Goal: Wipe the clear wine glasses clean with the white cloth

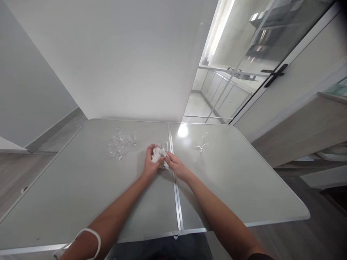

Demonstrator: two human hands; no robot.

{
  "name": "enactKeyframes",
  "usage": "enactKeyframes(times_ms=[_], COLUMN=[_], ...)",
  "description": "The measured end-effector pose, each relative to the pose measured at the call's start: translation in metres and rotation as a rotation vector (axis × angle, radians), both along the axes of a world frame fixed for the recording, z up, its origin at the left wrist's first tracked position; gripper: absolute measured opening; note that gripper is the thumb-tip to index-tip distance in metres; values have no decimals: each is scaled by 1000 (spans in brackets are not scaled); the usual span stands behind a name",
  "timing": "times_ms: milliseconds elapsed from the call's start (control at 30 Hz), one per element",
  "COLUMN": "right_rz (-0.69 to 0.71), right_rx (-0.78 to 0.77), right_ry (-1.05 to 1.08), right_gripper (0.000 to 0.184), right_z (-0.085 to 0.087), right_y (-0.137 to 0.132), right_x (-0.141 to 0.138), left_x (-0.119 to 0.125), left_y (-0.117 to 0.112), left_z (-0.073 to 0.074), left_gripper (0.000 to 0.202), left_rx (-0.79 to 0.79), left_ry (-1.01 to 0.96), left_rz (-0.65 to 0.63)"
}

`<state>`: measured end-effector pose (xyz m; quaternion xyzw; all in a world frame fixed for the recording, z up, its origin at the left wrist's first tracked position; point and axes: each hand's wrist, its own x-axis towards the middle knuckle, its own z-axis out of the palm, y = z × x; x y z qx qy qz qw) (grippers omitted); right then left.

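Near the table's centre seam, my left hand [152, 161] is closed around a crumpled white cloth [156, 154]. A clear stemmed glass [166, 146] pokes up between my hands, with the cloth wrapped about its lower part. My right hand [175, 164] pinches at the glass and cloth from the other side, its fingers partly hidden. Further left on the table, several clear stemmed glasses [120, 144] stand close together. To the right is another clear stemmed glass [201, 147], apart from the rest.
The pale folding table [217, 187] has a metal seam [177, 206] down its middle and a metal-trimmed edge. A white wall panel [130, 65] rises behind it. At right are a glass partition and a door with a black handle [275, 75].
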<state>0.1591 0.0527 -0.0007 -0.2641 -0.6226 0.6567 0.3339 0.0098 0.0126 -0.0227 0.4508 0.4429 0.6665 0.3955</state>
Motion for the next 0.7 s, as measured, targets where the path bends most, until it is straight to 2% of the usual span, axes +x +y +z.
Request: enactKeyframes(times_ms=[67,133,233,333,367,433,500,567,633,700], right_rz=[51,86,161,286,319,307,145,-101,-222,-271], right_rx=[-50,-182,-448,-537,-506,-349,-59,277,444,498], right_ry=[-23,4,129,206,190,88,-129,-385,-542,-645], right_gripper=[43,41,34,30,32,32,27,20,20,25], right_z=[2,3,6,10,10,9,7,5,5,6], right_y=[1,2,0,-2,-3,-4,-5,-6,-9,-14], right_x=[3,4,7,10,10,9,7,4,0,-3], left_x=[-2,-4,-10,-12,-12,-9,-5,-3,-2,-4], left_y=[0,1,3,4,4,3,3,4,5,5], left_z=[4,5,3,0,-1,-2,-4,-5,-6,-6], left_gripper=[72,70,64,64,65,65,63,60,54,47], left_rx=[22,-1,-78,-104,-97,-73,-39,-1,-2,-31], left_ry=[-102,-253,-453,-520,-509,-444,-331,-246,-249,-326], left_rz=[-111,-209,-264,-324,-334,-301,-204,-114,-119,-199])
